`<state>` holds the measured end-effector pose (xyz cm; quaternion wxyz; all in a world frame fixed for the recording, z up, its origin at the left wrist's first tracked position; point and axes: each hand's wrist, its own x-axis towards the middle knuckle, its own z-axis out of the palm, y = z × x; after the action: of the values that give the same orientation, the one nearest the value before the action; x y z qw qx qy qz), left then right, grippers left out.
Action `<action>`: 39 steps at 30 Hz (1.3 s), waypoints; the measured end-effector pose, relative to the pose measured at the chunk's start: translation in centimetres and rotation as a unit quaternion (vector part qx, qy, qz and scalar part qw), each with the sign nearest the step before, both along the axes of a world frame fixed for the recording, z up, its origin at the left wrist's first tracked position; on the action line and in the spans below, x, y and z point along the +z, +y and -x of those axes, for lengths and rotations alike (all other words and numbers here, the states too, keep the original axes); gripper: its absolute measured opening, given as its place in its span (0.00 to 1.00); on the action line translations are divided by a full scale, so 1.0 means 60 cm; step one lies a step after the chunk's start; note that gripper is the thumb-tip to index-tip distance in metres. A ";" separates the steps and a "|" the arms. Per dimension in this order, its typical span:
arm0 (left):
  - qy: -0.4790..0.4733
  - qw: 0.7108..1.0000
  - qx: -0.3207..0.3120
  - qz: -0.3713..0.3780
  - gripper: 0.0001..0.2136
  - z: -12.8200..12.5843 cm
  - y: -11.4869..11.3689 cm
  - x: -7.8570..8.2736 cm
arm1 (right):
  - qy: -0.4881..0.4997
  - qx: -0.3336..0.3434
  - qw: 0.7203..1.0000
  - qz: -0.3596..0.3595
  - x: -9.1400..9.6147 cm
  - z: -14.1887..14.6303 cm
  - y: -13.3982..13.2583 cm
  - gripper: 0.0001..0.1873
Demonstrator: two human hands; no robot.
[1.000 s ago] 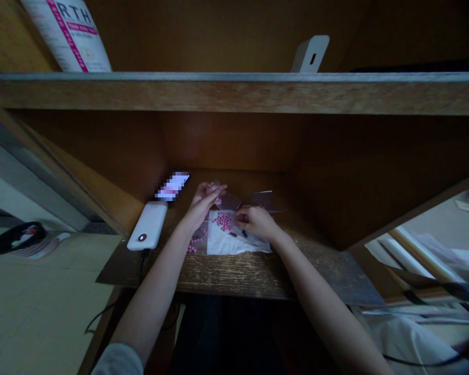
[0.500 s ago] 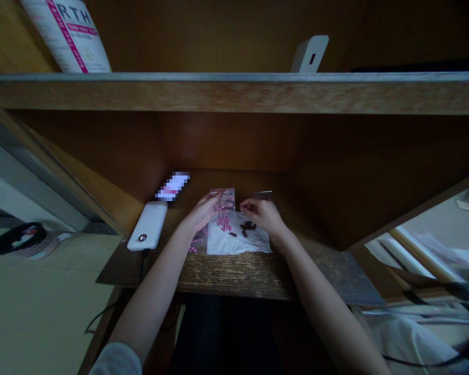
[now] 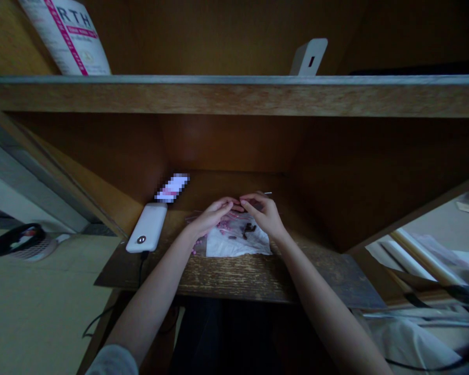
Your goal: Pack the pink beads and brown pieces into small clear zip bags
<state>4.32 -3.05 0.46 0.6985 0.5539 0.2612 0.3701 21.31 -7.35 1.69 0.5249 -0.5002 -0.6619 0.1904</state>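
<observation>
My left hand (image 3: 218, 212) and my right hand (image 3: 261, 209) meet at the fingertips above a white tissue (image 3: 238, 247). Both are closed in a pinch; whatever lies between the fingers is too small to make out. Under the left hand, pink beads (image 3: 223, 227) lie over the tissue's left side, partly hidden by that hand. More pink beads (image 3: 196, 246) show beside the left wrist, in what looks like a clear plastic bag. Several dark brown pieces (image 3: 248, 229) rest on the tissue near my right hand, and a single dark piece (image 3: 232, 237) lies apart from them.
A white power bank (image 3: 147, 226) with a cable sits left of my forearm, below a blurred lit phone (image 3: 172, 187). Overhead runs a shelf edge (image 3: 234, 99) bearing a white printed container (image 3: 76, 39) and a white box (image 3: 308, 57). A basket (image 3: 23, 242) stands on the floor.
My right hand has moved left and my left hand slightly right, so their fingertips now meet. The clear bag that stood up at the left hand no longer shows upright there.
</observation>
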 end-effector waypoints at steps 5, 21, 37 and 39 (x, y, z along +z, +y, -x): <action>0.032 0.999 -0.012 -0.030 0.11 0.004 0.008 -0.009 | 0.004 0.058 0.998 0.022 -0.002 -0.001 0.000 0.13; 0.291 0.911 -0.169 -0.239 0.18 0.056 0.016 0.025 | -0.045 0.108 0.988 0.104 -0.015 -0.024 0.006 0.12; 0.235 0.934 -0.098 -0.249 0.08 0.045 0.016 0.022 | 0.003 0.153 0.983 0.100 -0.006 -0.009 -0.002 0.09; 0.219 0.943 -0.085 -0.235 0.09 0.042 0.016 0.020 | -0.006 0.160 0.983 0.092 -0.007 -0.007 -0.003 0.09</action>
<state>1.81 -2.09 1.66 0.5030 0.7897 0.2653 0.2300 21.70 -7.50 1.29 0.4354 -0.4348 -0.7163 0.3291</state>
